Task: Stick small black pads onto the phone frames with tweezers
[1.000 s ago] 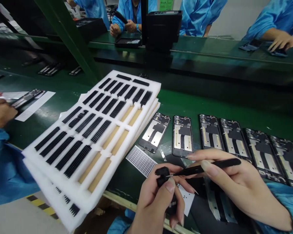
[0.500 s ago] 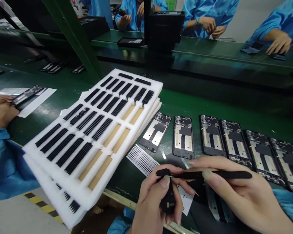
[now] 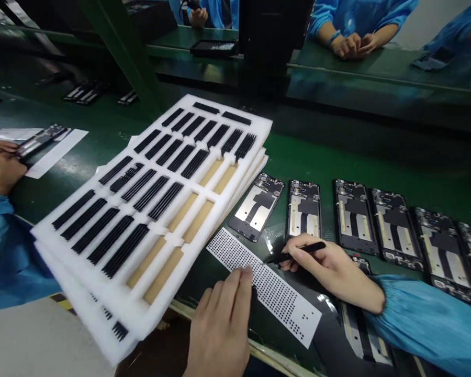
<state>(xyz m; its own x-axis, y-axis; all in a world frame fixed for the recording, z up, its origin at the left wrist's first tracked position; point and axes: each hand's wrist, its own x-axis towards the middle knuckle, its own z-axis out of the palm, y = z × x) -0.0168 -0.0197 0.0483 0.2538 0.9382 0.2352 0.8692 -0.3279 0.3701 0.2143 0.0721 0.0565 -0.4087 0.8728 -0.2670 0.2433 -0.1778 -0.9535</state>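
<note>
In my right hand (image 3: 325, 267) is a pair of black tweezers (image 3: 298, 252), its tip at the white sheet of small black dots (image 3: 275, 288). My left hand (image 3: 223, 319) is at the sheet's near edge, back up and fingers together. A dark edge of the small black plastic part (image 3: 254, 299) shows beside its fingertips; the rest is hidden under the hand. Just beyond the sheet lie an opened phone body (image 3: 255, 207) and a second phone body (image 3: 304, 209), with their boards and silvery plates showing.
A white foam tray (image 3: 172, 235) with rows of black parts is stacked on others at left. Several phone bodies (image 3: 355, 217) line the right side, and another phone body (image 3: 363, 335) lies under my right sleeve. A co-worker's hand (image 3: 2, 167) is at far left. A green post (image 3: 129, 57) stands behind.
My hands have parted. The right has moved the tweezers from the black part to the dotted sheet. My left hand has turned back up and lowered beside the sheet.
</note>
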